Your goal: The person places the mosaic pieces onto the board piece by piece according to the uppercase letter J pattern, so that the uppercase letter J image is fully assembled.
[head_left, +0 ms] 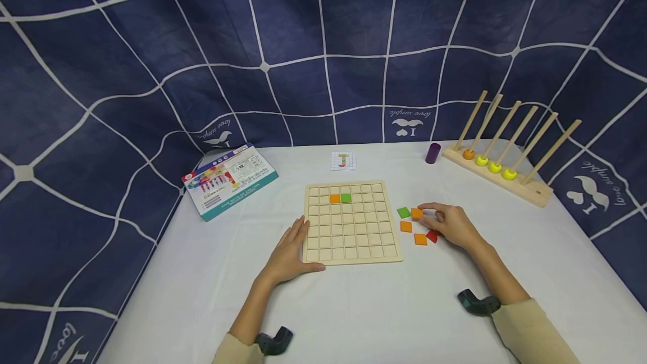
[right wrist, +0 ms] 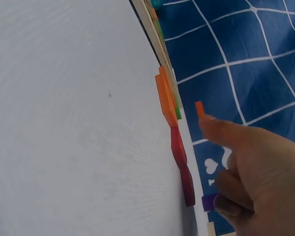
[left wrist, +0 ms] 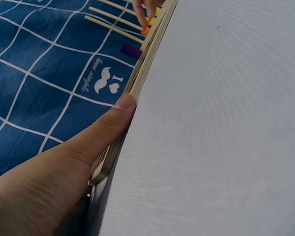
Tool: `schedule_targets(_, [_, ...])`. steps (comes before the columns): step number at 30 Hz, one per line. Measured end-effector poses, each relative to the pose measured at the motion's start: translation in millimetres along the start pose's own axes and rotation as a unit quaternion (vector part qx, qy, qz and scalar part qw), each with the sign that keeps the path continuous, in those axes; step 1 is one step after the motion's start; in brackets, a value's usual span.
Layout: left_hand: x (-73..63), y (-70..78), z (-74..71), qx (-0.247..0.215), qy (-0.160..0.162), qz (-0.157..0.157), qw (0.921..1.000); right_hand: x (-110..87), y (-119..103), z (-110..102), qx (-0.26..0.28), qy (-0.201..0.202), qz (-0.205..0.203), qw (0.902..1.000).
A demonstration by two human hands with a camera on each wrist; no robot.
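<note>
A square wooden grid board (head_left: 354, 264) lies on the table, with an orange tile (head_left: 335, 199) and a green tile (head_left: 346, 198) side by side in its upper cells. My left hand (head_left: 288, 254) rests at the board's near left corner, fingers straight along the left side and thumb (left wrist: 110, 123) against the near edge. To the right of the board, my right hand (head_left: 455, 226) pinches an orange tile (right wrist: 199, 108) between thumb and fingertips, raised off the table. Close by lie a loose green tile (head_left: 403, 212), orange tiles (head_left: 420, 239) and red tiles (right wrist: 178, 146), partly hidden by the hand in the head view.
Behind the board lies a small card (head_left: 343, 160) with a coloured J on a grid. A printed box (head_left: 229, 181) is at the back left. At the back right stand a purple cylinder (head_left: 432, 153) and a wooden peg rack (head_left: 497, 176) with several beads. A blue curtain (head_left: 303, 32) hangs behind.
</note>
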State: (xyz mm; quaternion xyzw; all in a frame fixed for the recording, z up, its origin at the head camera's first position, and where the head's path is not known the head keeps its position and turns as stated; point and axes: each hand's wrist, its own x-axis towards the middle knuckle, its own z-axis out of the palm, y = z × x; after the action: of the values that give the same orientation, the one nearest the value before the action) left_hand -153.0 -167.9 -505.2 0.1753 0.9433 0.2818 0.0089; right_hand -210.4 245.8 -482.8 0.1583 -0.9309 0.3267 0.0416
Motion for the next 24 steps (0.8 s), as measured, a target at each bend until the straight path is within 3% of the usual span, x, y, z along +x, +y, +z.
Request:
schedule_targets(9, [0.1, -0.5, -0.8, 0.005, -0.003, 0.003, 1.0000, 12.9, -23.2, 6.8, 0.008, 0.041, -0.043, 0.9982])
schedule_targets(24, [0.1, 0.0, -1.5, 0.003, -0.002, 0.006, 1.0000, 65.3, -62.2, 57.8, 0.025, 0.039, -0.052, 0.9975])
